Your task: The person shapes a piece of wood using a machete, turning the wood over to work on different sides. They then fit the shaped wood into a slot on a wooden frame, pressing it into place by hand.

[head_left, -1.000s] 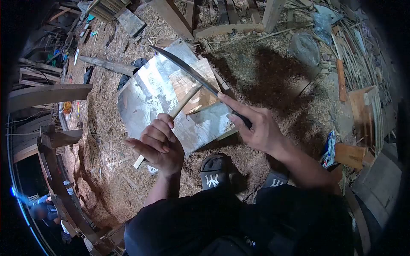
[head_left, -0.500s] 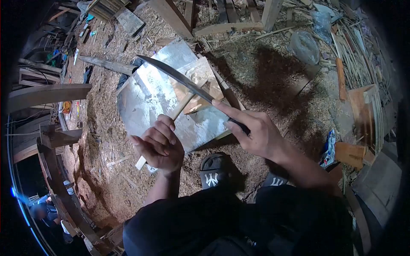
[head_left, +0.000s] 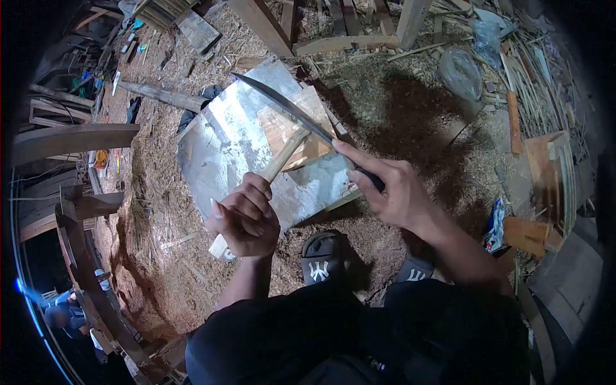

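Note:
My left hand (head_left: pixel 247 215) is closed around a pale wooden stick (head_left: pixel 282 156), which slants up and to the right, with its lower end showing beneath the hand. In my right hand (head_left: pixel 394 192) is the dark handle of a long knife (head_left: pixel 273 96), index finger stretched along it. The blade points up and to the left and overlaps the stick's upper end in this view. Below both hands lies a silvery, worn metal-faced board (head_left: pixel 218 147), and on it a flat square piece of wood (head_left: pixel 314 106), partly covered by the blade and stick.
Wood shavings (head_left: pixel 160 212) cover the ground around my sandals (head_left: pixel 324 256). Curved wooden frames (head_left: pixel 70 144) stand at the left, with a person (head_left: pixel 61 314) beyond them. Thin wood strips (head_left: pixel 539 90) and a clear plastic bag (head_left: pixel 460 74) lie at the right. A wooden frame (head_left: pixel 346 43) stands ahead.
The knife and my right hand have shifted right and slightly down. The stick has turned in my left hand, and its upper end now sits a little farther right.

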`<action>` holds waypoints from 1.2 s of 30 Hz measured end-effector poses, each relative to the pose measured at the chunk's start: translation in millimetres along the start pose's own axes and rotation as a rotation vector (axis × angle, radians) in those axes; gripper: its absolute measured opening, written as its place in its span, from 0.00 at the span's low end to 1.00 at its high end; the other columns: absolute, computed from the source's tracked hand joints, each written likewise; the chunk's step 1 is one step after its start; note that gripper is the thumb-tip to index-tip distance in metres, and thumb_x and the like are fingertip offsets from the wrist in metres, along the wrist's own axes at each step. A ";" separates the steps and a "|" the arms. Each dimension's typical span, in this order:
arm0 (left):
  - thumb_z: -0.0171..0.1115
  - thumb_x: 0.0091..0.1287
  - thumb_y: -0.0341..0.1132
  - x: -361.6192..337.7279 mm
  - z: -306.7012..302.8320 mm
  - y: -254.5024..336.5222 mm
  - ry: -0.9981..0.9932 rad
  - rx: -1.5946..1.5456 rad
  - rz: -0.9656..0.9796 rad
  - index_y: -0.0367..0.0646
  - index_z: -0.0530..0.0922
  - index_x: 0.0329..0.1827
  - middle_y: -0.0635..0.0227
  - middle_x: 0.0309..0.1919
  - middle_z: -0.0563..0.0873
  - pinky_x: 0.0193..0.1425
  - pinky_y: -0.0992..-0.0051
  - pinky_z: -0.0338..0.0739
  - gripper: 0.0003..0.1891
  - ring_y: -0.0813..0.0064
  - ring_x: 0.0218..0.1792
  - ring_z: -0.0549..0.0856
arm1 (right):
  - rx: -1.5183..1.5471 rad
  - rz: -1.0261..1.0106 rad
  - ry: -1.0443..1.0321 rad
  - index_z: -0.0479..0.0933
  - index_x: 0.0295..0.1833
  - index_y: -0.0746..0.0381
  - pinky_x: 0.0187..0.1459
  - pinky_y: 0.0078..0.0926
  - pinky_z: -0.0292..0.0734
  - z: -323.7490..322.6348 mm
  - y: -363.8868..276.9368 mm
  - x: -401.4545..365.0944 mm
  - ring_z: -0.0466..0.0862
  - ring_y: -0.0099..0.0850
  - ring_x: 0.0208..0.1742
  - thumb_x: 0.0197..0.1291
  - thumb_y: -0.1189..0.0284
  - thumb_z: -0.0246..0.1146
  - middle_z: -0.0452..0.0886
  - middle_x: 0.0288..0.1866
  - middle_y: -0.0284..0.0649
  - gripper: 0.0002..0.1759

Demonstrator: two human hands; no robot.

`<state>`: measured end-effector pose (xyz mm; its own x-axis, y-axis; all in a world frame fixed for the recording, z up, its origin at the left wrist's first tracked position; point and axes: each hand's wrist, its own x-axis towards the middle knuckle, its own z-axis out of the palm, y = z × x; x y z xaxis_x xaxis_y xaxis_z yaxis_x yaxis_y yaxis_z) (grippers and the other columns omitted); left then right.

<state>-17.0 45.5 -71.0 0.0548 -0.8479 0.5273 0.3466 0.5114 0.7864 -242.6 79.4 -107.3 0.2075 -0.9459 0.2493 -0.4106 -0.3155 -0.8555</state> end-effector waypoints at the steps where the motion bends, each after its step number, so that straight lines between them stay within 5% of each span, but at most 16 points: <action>1: 0.29 0.81 0.44 0.6 0.8 -0.6 -0.019 -0.003 0.004 0.52 0.54 0.07 0.73 0.08 0.62 0.35 0.68 0.69 0.34 0.76 0.13 0.65 | -0.009 0.033 -0.009 0.65 0.76 0.49 0.13 0.25 0.76 -2.5 -0.9 0.7 0.73 0.22 0.13 0.77 0.55 0.46 0.77 0.19 0.38 0.26; 12: 0.27 0.81 0.42 -1.5 0.2 0.5 0.013 0.005 0.000 0.52 0.55 0.08 0.73 0.08 0.61 0.34 0.68 0.70 0.33 0.76 0.13 0.64 | -0.084 0.015 -0.065 0.65 0.75 0.50 0.12 0.21 0.73 0.5 11.5 -8.8 0.72 0.20 0.13 0.75 0.62 0.54 0.73 0.16 0.35 0.26; 15: 0.27 0.81 0.41 1.2 1.9 -0.4 0.037 -0.002 0.020 0.52 0.54 0.07 0.73 0.08 0.62 0.34 0.68 0.70 0.33 0.76 0.13 0.65 | -0.016 -0.063 0.117 0.65 0.76 0.49 0.12 0.24 0.71 0.2 10.1 -0.8 0.71 0.21 0.12 0.75 0.61 0.53 0.70 0.15 0.33 0.26; 18: 0.29 0.80 0.42 2.8 2.0 -1.9 0.045 -0.020 -0.014 0.52 0.53 0.07 0.73 0.08 0.62 0.35 0.69 0.69 0.33 0.76 0.13 0.65 | -0.109 0.119 -0.101 0.65 0.76 0.48 0.18 0.31 0.74 -9.1 -6.1 -3.7 0.73 0.27 0.13 0.73 0.66 0.56 0.71 0.15 0.36 0.27; 23: 0.32 0.80 0.42 -3.3 -1.1 -0.7 -0.136 0.089 0.051 0.53 0.56 0.09 0.74 0.07 0.62 0.32 0.68 0.66 0.31 0.76 0.13 0.65 | -0.064 -0.023 -0.139 0.65 0.76 0.49 0.22 0.30 0.79 -9.0 -14.3 -4.1 0.75 0.27 0.16 0.73 0.67 0.56 0.74 0.18 0.38 0.27; 25: 0.33 0.80 0.43 -0.3 -3.9 -0.3 -0.155 0.042 0.082 0.52 0.56 0.09 0.74 0.06 0.62 0.31 0.68 0.66 0.31 0.76 0.12 0.64 | -0.040 0.117 -0.087 0.65 0.76 0.51 0.24 0.31 0.81 -1.6 1.6 -1.3 0.76 0.28 0.17 0.72 0.68 0.57 0.76 0.19 0.39 0.28; 26: 0.33 0.80 0.43 -0.1 -5.1 1.6 -0.163 0.035 0.060 0.52 0.56 0.09 0.74 0.06 0.61 0.31 0.68 0.66 0.31 0.76 0.12 0.64 | 0.045 -0.107 0.166 0.65 0.75 0.51 0.18 0.28 0.79 3.9 3.2 10.5 0.76 0.26 0.15 0.73 0.65 0.56 0.78 0.20 0.39 0.27; 27: 0.33 0.80 0.43 0.8 -5.6 1.3 -0.169 0.027 0.041 0.52 0.56 0.09 0.74 0.06 0.61 0.30 0.67 0.66 0.31 0.76 0.12 0.64 | 0.041 -0.114 0.166 0.65 0.75 0.51 0.18 0.28 0.79 -1.8 0.3 10.3 0.76 0.26 0.15 0.73 0.65 0.56 0.78 0.20 0.39 0.27; 29: 0.34 0.80 0.43 -2.2 -8.6 2.2 -0.162 0.022 0.029 0.52 0.56 0.09 0.73 0.06 0.61 0.30 0.67 0.66 0.31 0.76 0.12 0.64 | 0.015 0.175 -0.169 0.66 0.75 0.51 0.16 0.27 0.78 -14.1 -13.0 -0.9 0.78 0.26 0.15 0.73 0.63 0.56 0.82 0.23 0.41 0.26; 30: 0.35 0.79 0.43 -2.9 -9.9 1.4 -0.151 0.015 0.028 0.52 0.55 0.09 0.73 0.06 0.61 0.30 0.67 0.66 0.31 0.75 0.12 0.64 | -0.031 0.000 -0.106 0.66 0.75 0.50 0.16 0.24 0.78 -4.2 -6.4 -4.9 0.79 0.25 0.16 0.74 0.63 0.55 0.83 0.24 0.43 0.26; 34: 0.37 0.79 0.44 -4.4 -13.3 -0.3 -0.235 0.041 0.051 0.51 0.58 0.11 0.71 0.07 0.63 0.30 0.67 0.65 0.30 0.74 0.13 0.64 | 0.049 0.019 0.008 0.66 0.75 0.50 0.19 0.26 0.80 -6.3 -0.9 -1.1 0.80 0.26 0.16 0.73 0.64 0.55 0.84 0.26 0.44 0.26; 36: 0.40 0.78 0.45 -13.6 -16.8 -4.1 -0.236 0.056 0.075 0.48 0.68 0.23 0.69 0.16 0.72 0.37 0.67 0.70 0.22 0.73 0.20 0.73 | 0.027 0.113 -0.136 0.67 0.74 0.50 0.20 0.27 0.81 -19.8 -17.2 1.8 0.81 0.27 0.17 0.73 0.64 0.55 0.85 0.29 0.45 0.25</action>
<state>-3.5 52.6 -86.8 -0.1437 -0.7546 0.6402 0.2971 0.5842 0.7553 -252.7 81.6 -83.1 0.2804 -0.9558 0.0883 -0.4144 -0.2035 -0.8870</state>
